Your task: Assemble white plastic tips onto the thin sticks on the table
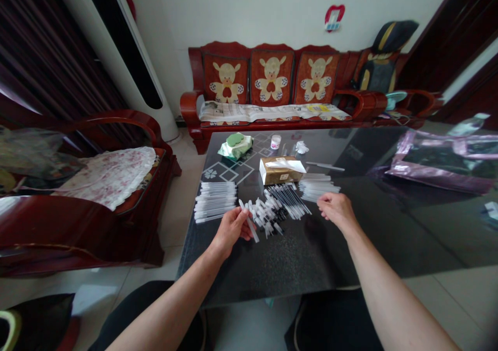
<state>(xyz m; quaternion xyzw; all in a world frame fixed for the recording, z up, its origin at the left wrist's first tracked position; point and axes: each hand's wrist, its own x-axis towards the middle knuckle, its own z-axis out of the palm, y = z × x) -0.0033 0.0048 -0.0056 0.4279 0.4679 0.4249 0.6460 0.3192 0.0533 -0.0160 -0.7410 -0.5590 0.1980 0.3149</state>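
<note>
My left hand (234, 223) is closed on a whitish pen barrel (252, 228), which tilts across the fingers. To its left lies a neat row of assembled-looking white pens (215, 201). Just beyond that hand is a heap of small white and black pen parts (265, 212). A fan of dark-tipped pen refills (291, 200) lies to the right of the heap. My right hand (336, 209) has its fingers pinched together at the near edge of a stack of translucent pen tubes (317, 185). Whatever is between those fingertips is too small to make out.
Behind the parts stands a gold tissue box (280, 170). Farther back are a green wipes pack (235, 144), a small white jar (275, 142) and a crumpled tissue (301, 147). One loose tube (325, 166) lies right of the box. A purple-edged plastic bag (439, 181) occupies the table's right side.
</note>
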